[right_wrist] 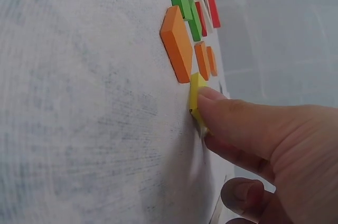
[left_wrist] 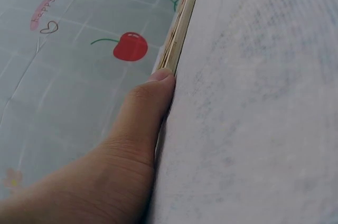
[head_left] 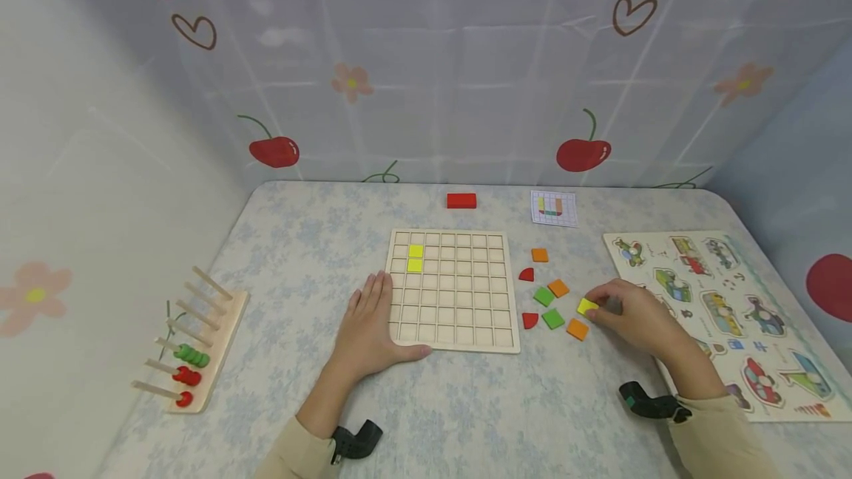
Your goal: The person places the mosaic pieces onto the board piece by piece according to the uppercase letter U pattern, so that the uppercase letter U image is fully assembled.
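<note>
A square wooden grid board (head_left: 447, 291) lies mid-table, with two yellow tiles (head_left: 416, 258) one below the other in its second column. The left hand (head_left: 369, 335) lies along the board's left and lower-left edges, fingers straight and thumb spread; the thumb (left_wrist: 142, 108) touches the near edge. To the right, the right hand (head_left: 629, 313) pinches a yellow tile (right_wrist: 195, 94) between thumb and finger, close to the table. Beside it are loose tiles: orange tiles (head_left: 577, 329), green tiles (head_left: 552, 318) and red quarter-round pieces (head_left: 529, 321).
A pattern card (head_left: 555, 208) and a red block (head_left: 461, 201) sit at the back. On the right lies a picture puzzle board (head_left: 722, 316), partly under the right forearm. A wooden peg rack (head_left: 213, 361) with green and red beads stands at the left.
</note>
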Action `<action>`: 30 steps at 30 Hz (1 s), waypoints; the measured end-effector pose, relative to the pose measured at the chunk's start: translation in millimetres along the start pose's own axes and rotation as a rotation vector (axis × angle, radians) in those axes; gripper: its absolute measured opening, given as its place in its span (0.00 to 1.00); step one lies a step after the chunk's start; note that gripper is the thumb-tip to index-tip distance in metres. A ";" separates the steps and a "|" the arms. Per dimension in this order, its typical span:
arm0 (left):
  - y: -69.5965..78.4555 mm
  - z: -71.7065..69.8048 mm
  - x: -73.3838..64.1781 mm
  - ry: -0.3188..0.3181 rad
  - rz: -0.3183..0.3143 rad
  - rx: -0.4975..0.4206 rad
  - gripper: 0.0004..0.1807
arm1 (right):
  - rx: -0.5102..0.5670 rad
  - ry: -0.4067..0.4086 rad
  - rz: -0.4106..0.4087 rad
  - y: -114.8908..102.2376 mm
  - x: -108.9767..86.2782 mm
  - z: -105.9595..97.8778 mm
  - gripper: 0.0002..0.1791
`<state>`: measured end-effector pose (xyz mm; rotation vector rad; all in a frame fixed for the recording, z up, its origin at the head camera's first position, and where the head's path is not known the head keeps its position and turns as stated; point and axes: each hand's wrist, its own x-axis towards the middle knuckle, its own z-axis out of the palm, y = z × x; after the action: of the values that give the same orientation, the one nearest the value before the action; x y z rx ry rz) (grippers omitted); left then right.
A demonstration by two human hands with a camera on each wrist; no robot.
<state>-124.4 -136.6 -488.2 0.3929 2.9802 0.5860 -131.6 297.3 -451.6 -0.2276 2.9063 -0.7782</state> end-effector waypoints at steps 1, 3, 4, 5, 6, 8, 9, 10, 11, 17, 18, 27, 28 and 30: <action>0.0 -0.2 0.0 -0.002 -0.002 -0.001 0.78 | 0.006 -0.004 0.006 -1.2 0.3 -0.2 0.12; -0.1 -0.6 0.1 -0.002 -0.005 -0.001 0.78 | 0.025 -0.012 0.012 -3.3 1.7 -0.7 0.11; -0.3 -0.6 0.2 -0.002 -0.005 0.001 0.78 | 0.032 -0.014 0.016 -4.4 2.6 -1.1 0.11; -0.5 -0.5 0.4 0.000 -0.004 0.002 0.78 | 0.040 -0.010 0.022 -5.7 3.7 -1.5 0.11; -0.7 -0.5 0.6 0.000 -0.005 0.003 0.78 | 0.045 -0.003 0.019 -6.8 5.0 -1.5 0.10; -1.0 -0.2 1.1 0.002 -0.002 0.005 0.78 | 0.058 0.012 0.012 -9.5 7.8 -1.0 0.10; -1.0 -0.1 1.4 0.002 0.000 0.005 0.78 | 0.066 0.018 0.012 -11.5 9.4 -0.4 0.10; -1.0 0.0 1.7 0.003 0.001 0.008 0.78 | 0.077 0.022 0.010 -13.8 11.2 0.4 0.10; -1.0 0.0 1.9 0.004 0.003 0.009 0.78 | 0.090 0.023 0.009 -16.5 13.3 1.4 0.10; -0.7 0.1 2.0 0.011 0.008 0.001 0.78 | 0.161 0.013 -0.030 -38.1 32.0 12.8 0.10; -0.7 0.2 2.0 0.014 0.008 0.000 0.78 | 0.169 0.011 -0.040 -42.9 35.8 15.5 0.10; -1.2 0.4 1.2 0.002 -0.004 0.007 0.79 | 0.246 -0.057 -0.125 -97.8 70.7 47.0 0.08; -1.2 0.7 1.1 0.004 -0.005 0.008 0.79 | 0.256 -0.065 -0.136 -104.1 74.1 50.8 0.08; -1.2 1.2 0.8 0.006 -0.008 0.012 0.79 | 0.268 -0.078 -0.160 -115.6 80.2 58.5 0.07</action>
<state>-125.3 -137.0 -489.8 0.3799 2.9913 0.5693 -188.1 155.8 -450.0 -0.4539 2.6974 -1.1437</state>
